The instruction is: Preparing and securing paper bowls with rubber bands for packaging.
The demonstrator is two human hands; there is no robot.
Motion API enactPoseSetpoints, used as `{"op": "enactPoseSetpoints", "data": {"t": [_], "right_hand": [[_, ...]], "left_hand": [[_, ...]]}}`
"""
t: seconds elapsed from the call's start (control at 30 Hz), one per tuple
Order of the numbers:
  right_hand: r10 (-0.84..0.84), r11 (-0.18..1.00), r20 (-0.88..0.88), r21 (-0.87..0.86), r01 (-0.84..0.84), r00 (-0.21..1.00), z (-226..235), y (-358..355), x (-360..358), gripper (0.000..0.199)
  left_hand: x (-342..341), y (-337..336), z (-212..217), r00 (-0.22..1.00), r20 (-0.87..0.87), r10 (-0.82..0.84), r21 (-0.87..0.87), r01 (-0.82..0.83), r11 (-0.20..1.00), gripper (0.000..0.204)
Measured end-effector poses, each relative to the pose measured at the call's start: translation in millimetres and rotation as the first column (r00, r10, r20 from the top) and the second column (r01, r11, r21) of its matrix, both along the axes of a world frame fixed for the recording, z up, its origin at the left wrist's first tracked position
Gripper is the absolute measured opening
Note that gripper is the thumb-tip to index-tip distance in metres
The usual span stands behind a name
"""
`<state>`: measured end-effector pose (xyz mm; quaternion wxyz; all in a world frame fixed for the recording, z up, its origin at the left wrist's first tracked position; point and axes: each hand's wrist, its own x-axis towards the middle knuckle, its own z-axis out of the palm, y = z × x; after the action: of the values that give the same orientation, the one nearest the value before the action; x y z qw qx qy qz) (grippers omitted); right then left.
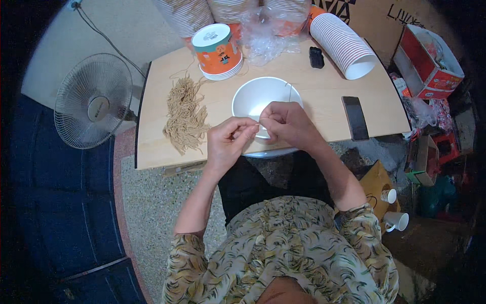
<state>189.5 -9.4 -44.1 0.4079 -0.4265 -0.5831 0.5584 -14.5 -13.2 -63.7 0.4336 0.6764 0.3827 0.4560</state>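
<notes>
Over the near rim of the bowl (253,99), the left hand (228,142) and right hand (286,124) pinch a thin string (289,91) between closed fingertips; a strings pile (186,115) lies left of it.

Electric fan (93,101) on floor, dark phone (355,117) and stacked paper cups (343,44) on table (324,86).
</notes>
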Motion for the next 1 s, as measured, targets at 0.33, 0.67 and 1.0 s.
{"op": "enactPoseSetpoints", "data": {"t": [0.33, 0.67, 1.0], "right_hand": [[-0.087, 0.923, 0.24, 0.384, -0.012, 0.967, 13, -1, 18, 0.011], [-0.252, 0.753, 0.258, 0.657, 0.022, 0.933, -6, -7, 1, 0.011], [-0.227, 0.858, 0.191, 0.503, 0.104, 0.955, -12, -5, -1, 0.012]], "left_hand": [[-10, 16, 25, 0.976, 0.126, -0.176, -0.382, 0.211, 0.9, 0.016], [-5, 15, 29, 0.971, 0.153, -0.182, -0.449, 0.232, 0.863, 0.014], [0, 13, 21, 0.972, 0.188, -0.142, -0.371, 0.204, 0.906, 0.012]]}}
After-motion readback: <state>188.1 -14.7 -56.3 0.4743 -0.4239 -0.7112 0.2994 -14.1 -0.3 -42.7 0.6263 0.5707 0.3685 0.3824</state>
